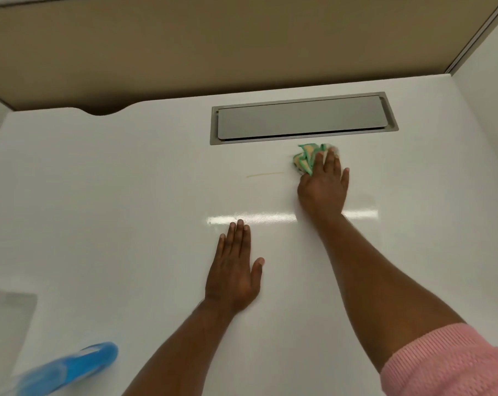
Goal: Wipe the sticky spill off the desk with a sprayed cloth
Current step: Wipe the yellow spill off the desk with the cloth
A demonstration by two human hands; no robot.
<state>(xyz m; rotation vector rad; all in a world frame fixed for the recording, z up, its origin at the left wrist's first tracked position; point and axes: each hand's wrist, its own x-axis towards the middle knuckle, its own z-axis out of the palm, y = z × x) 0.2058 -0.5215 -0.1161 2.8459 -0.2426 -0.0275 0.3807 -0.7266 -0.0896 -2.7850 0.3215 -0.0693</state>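
Right hand is palm-down on the white desk, fingers extended and pressing a crumpled green-and-yellow cloth flat. No clench; the cloth is pinned under the fingertips rather than gripped. The cloth bunches out to the left of and beyond the fingers, just in front of the grey cable-tray lid set into the desk.

The spill shows as a thin yellowish streak on the desk, just left of the cloth, a small gap between them, not touched by the fingers.

Left hand lies flat on the desk, fingers together, thumb out, holding nothing, well apart from the spill and nearer the person.

Blue spray bottle is at the near left corner, blurred. Pink sleeve on the right arm.
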